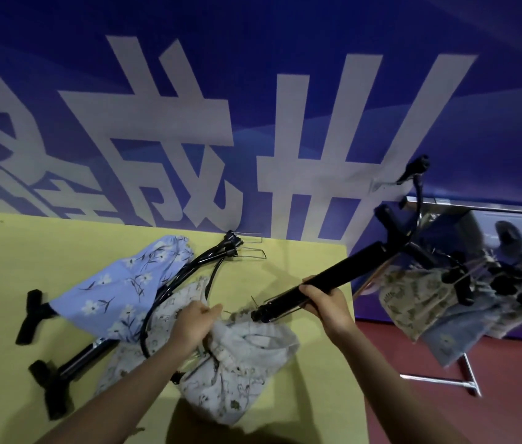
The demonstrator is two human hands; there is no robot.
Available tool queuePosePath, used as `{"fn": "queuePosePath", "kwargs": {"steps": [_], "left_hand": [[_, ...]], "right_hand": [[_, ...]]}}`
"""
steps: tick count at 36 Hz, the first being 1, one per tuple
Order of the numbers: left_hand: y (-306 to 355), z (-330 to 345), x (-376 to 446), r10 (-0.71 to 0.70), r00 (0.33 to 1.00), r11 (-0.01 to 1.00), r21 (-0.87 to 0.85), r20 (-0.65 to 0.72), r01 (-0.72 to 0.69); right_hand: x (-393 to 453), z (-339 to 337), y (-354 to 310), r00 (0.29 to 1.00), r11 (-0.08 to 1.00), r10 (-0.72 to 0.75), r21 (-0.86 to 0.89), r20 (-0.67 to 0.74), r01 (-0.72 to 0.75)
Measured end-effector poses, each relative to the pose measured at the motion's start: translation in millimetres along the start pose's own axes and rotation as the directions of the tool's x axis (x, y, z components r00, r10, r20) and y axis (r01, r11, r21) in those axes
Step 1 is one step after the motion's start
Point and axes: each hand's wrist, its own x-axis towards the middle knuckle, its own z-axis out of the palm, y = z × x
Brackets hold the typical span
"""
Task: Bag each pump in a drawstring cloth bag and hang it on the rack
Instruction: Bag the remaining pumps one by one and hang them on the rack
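Step in hand: loading a pump into a bag. Left hand (194, 322) grips the bunched mouth of the white printed cloth bag (240, 373), fingers curled into the fabric, holding it open on the near part of the yellow tabletop (29, 251). Right hand (325, 304) is wrapped around the barrel of the black pump (343, 272), held in the air, tilted, base end low and just at the bag mouth, T-handle up and right. Base end looks not yet inside, judging by the gap

Next move calls for sliding the base down into the opening while left hand keeps the mouth spread, then pulling the drawstring tight

Further left on the tabletop: blue floral bag (119, 286) with a pump in it, black handle sticking out, plus another bare pump (61, 373) and looped black hoses (186, 277)

Far right: rack (464, 366) with several bagged pumps (419, 302) already hung, blurred. Blue banner wall (253, 91) behind
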Motion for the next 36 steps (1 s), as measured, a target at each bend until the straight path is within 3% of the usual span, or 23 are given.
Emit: {"fn": "queuePosePath", "kwargs": {"steps": [3,6,9,14,17,24,28,36], "left_hand": [[-17.3,6.3,-0.8,-0.172,0.973,0.980,0.125,0.154,0.154],[-17.7,15.5,-10.4,-0.329,0.898,0.934,-0.043,0.292,0.356],[-12.7,23.6,-17.0,-0.369,0.847,0.855,-0.217,0.383,0.470],[-12.0,32.3,-20.1,-0.319,0.898,0.837,-0.355,0.302,0.416],[-3.8,33.0,-26.0,-0.229,0.918,0.836,-0.418,0.324,0.356],[32.0,10.0,-52.7,0.002,0.983,0.956,-0.288,0.185,0.052],[46.2,2.5,-67.6,0.062,0.985,0.966,-0.259,0.163,-0.018],[84.4,7.5,-112.1,0.203,0.961,0.852,-0.517,0.189,-0.078]], "right_hand": [[-1.3,-0.3,14.4,1.000,0.998,-0.002,-0.070,0.006,0.002],[-5.1,2.6,29.1,1.000,0.995,0.010,-0.096,0.027,-0.007],[-9.1,5.0,43.4,0.999,0.991,-0.005,-0.131,0.035,0.010],[-18.3,8.2,53.9,0.998,0.992,-0.041,-0.117,0.055,0.047],[-27.1,7.5,45.2,0.981,0.991,-0.093,-0.081,0.168,0.108],[-46.7,1.4,11.8,0.910,0.964,-0.183,-0.114,0.372,0.241],[-60.2,1.6,0.4,0.861,0.947,-0.226,-0.103,0.456,0.303],[-84.3,5.7,20.9,0.847,0.908,-0.219,-0.217,0.485,0.359]]}}
